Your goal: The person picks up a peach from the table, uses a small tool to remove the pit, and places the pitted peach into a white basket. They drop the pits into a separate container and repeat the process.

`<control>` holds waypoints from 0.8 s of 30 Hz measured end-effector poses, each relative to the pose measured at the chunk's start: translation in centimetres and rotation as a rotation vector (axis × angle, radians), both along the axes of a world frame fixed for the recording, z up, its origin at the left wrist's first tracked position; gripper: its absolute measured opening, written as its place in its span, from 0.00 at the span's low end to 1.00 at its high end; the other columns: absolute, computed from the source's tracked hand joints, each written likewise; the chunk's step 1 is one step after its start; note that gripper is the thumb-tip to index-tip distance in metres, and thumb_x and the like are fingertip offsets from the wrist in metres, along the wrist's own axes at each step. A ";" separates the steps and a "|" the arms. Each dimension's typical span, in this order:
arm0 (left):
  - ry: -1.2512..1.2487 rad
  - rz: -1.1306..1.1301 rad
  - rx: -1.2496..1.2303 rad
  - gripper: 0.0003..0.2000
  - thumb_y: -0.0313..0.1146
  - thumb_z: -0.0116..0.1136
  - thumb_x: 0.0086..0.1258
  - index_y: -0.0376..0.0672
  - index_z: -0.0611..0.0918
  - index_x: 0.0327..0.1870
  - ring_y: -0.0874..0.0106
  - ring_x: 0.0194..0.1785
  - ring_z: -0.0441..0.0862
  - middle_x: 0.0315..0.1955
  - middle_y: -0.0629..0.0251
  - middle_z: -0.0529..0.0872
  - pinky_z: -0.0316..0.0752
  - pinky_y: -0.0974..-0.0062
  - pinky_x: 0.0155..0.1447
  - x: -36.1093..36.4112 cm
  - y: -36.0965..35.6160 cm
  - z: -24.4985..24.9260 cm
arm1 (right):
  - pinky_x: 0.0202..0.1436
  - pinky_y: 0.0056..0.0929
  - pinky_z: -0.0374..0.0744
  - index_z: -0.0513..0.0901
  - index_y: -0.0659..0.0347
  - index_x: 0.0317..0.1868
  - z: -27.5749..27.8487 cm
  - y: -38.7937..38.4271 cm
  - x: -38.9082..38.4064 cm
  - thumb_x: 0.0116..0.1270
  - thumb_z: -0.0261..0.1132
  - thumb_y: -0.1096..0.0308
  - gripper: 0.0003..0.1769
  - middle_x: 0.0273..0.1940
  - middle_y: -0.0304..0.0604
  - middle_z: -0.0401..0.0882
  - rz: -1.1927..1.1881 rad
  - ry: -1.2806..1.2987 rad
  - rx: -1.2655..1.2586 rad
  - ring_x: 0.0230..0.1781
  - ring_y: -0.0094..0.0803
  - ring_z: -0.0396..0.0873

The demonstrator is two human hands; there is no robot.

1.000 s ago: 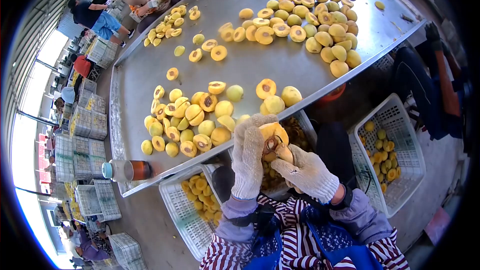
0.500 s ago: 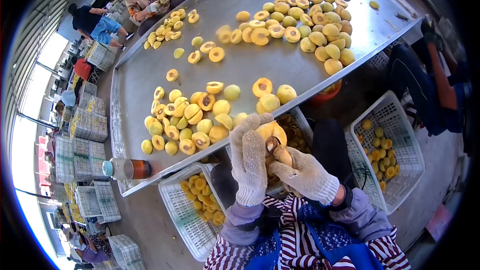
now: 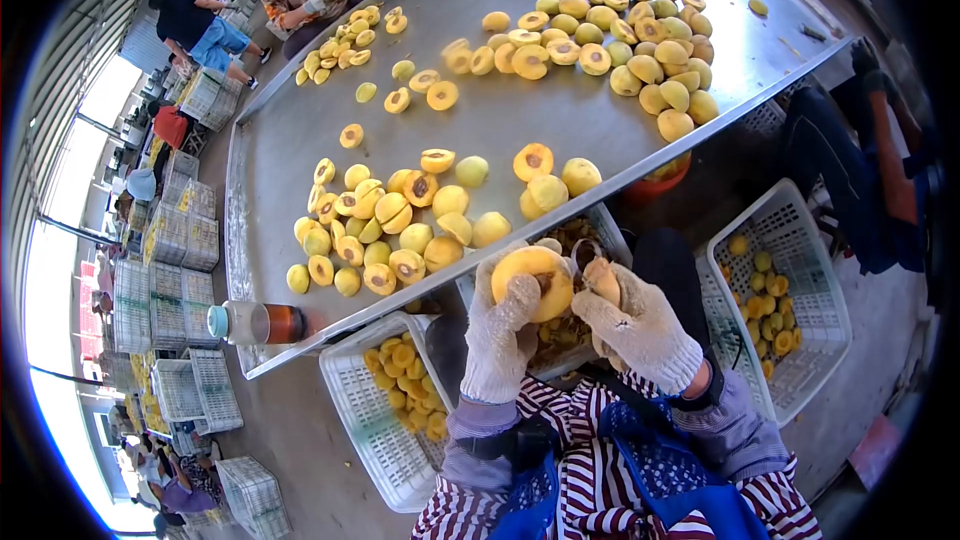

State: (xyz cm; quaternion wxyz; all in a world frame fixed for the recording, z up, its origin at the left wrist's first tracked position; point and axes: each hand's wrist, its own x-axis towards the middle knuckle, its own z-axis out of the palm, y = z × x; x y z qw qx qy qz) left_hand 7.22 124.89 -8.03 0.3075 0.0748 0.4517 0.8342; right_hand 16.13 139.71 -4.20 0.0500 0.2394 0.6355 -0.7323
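A peach is held in the gloved left hand, fingers curled round it, just below the worktop's near edge. The gloved right hand is closed on a small tool just right of the peach; its type cannot be told. Cut halves are piled far left of the hands.

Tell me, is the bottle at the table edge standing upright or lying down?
Lying down. The bottle rests on its side on the metal table, blue cap pointing left.
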 end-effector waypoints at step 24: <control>0.256 0.317 -0.068 0.25 0.48 0.46 0.83 0.38 0.66 0.69 0.65 0.64 0.77 0.64 0.54 0.75 0.74 0.66 0.67 2.8 2.1 1.9 | 0.29 0.46 0.80 0.78 0.60 0.46 -2.0 -2.4 0.5 0.69 0.64 0.46 0.23 0.27 0.54 0.82 0.118 0.200 0.538 0.27 0.54 0.83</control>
